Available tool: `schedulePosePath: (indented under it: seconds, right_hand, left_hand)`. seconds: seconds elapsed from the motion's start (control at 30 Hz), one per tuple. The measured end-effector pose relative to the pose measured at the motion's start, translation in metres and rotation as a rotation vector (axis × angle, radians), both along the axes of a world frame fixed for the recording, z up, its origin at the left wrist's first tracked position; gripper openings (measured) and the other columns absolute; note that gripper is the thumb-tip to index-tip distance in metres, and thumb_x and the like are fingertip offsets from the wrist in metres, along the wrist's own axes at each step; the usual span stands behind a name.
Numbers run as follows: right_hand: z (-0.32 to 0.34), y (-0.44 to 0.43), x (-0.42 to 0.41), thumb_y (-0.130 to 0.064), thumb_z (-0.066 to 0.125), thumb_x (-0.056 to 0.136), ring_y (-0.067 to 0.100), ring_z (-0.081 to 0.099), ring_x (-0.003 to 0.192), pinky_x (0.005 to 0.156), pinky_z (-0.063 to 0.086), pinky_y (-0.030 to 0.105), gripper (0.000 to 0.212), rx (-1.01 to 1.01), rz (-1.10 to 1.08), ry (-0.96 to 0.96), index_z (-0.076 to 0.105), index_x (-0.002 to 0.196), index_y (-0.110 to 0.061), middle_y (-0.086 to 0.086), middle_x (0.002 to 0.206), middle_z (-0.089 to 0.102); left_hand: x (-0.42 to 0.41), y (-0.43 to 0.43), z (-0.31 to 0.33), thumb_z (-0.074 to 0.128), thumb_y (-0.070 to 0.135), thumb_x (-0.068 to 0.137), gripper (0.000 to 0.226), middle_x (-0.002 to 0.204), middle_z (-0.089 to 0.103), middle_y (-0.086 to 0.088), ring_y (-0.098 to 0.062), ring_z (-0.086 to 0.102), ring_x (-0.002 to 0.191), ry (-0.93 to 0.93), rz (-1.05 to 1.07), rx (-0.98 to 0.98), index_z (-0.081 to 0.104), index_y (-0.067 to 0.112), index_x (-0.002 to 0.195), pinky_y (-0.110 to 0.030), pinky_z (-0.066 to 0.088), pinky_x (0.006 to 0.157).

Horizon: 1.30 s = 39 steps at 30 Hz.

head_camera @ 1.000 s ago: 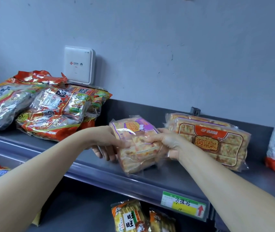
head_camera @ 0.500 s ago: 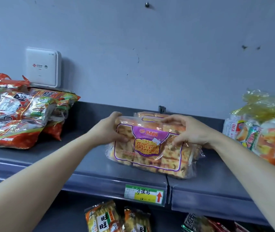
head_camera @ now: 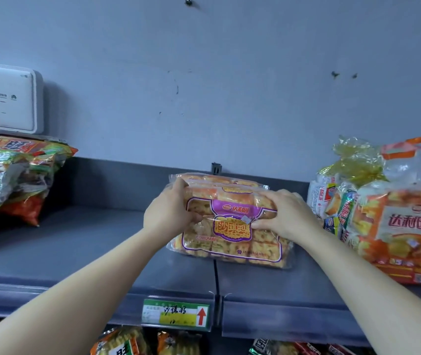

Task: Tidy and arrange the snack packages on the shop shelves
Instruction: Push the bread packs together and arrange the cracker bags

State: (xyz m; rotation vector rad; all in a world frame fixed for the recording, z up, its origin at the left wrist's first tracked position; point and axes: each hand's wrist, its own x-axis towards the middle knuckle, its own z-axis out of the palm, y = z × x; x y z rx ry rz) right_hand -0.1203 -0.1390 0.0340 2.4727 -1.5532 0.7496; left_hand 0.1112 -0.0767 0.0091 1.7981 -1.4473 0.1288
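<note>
The fingers (head_camera: pixel 181 183) of our left hand (head_camera: pixel 171 216) curl over the top left corner of the purple-labelled pack (head_camera: pixel 232 226), thumb pressed on its front. Our right hand (head_camera: pixel 283 216) grips the top right corner the same way, its thumb flat beside the label.

A second ago we held this pack in the air, left of its twin. Now its lower edge rests on the shelf (head_camera: pixel 89 252), near the seam between two shelf sections. It leans back against the second pack (head_camera: pixel 219 179), whose top edge shows just behind it. We judge this placement nearly done: what remains is squaring the pair and letting go.

We count two packs of this kind, one in front of the other, and one price label (head_camera: pixel 176 315) on the shelf lip below. To the left is a heap of red bags (head_camera: pixel 12 175), to the right a cluster of orange bags (head_camera: pixel 396 226). Both are too overlapped to count. One white box (head_camera: pixel 5 97) hangs on the wall.
</note>
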Motion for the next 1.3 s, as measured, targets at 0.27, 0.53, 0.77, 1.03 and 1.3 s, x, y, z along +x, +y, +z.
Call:
schedulePosePath:
  seconds: [0.27, 0.53, 0.77, 1.03, 1.3]
  right_hand:
    - [-0.015, -0.015, -0.005, -0.043, 0.086, 0.061, 0.016, 0.036, 0.134, 0.104, 0.034, 0.032, 0.109, 0.023, 0.155, -0.326, 0.023, 0.149, -0.029, -0.003, 0.150, 0.029]
    - [-0.042, -0.043, -0.023, -0.021, 0.090, 0.044, 0.015, 0.070, 0.096, 0.082, 0.054, 0.030, 0.088, 0.735, 0.428, -0.783, 0.057, 0.125, -0.014, 0.001, 0.104, 0.074]
    - [-0.049, -0.041, -0.007, -0.022, 0.088, 0.052, 0.007, 0.069, 0.091, 0.070, 0.054, 0.019, 0.068, 0.566, 0.479, -0.857, 0.058, 0.112, -0.028, -0.005, 0.102, 0.072]
    - [-0.039, -0.054, 0.001, -0.068, 0.086, 0.020, 0.022, 0.065, 0.110, 0.095, 0.050, 0.044, 0.125, 0.743, 0.601, -1.073, 0.049, 0.131, -0.025, 0.004, 0.121, 0.067]
    - [-0.033, -0.048, 0.018, -0.064, 0.086, 0.012, 0.020, 0.072, 0.091, 0.063, 0.058, 0.030, 0.095, 0.954, 0.781, -0.982, 0.076, 0.097, -0.022, 0.005, 0.100, 0.074]
  left_hand:
    - [0.021, -0.007, 0.011, 0.090, 0.031, 0.059, 0.087, 0.122, 0.047, 0.000, -0.017, 0.048, 0.100, 0.114, -0.070, 0.088, 0.038, 0.018, 0.129, -0.031, 0.041, 0.081]
    - [0.052, -0.011, -0.006, 0.093, 0.017, 0.042, 0.138, 0.135, 0.057, 0.008, -0.021, 0.055, 0.123, 0.721, -0.502, 0.305, 0.009, 0.042, 0.148, -0.053, 0.033, 0.107]
    - [0.063, -0.008, -0.011, 0.083, 0.004, 0.054, 0.088, 0.118, 0.069, -0.006, -0.027, 0.066, 0.107, 0.699, -0.599, 0.218, 0.047, 0.042, 0.126, -0.063, 0.040, 0.100]
    - [0.071, -0.006, -0.018, 0.078, -0.007, 0.061, 0.091, 0.121, 0.067, -0.006, -0.023, 0.064, 0.112, 0.669, -0.737, 0.326, 0.038, 0.039, 0.129, -0.033, 0.054, 0.091]
    - [0.080, -0.011, -0.021, 0.082, -0.006, 0.061, 0.098, 0.120, 0.068, -0.002, -0.018, 0.065, 0.110, 0.613, -0.689, 0.318, 0.035, 0.029, 0.140, -0.027, 0.055, 0.088]
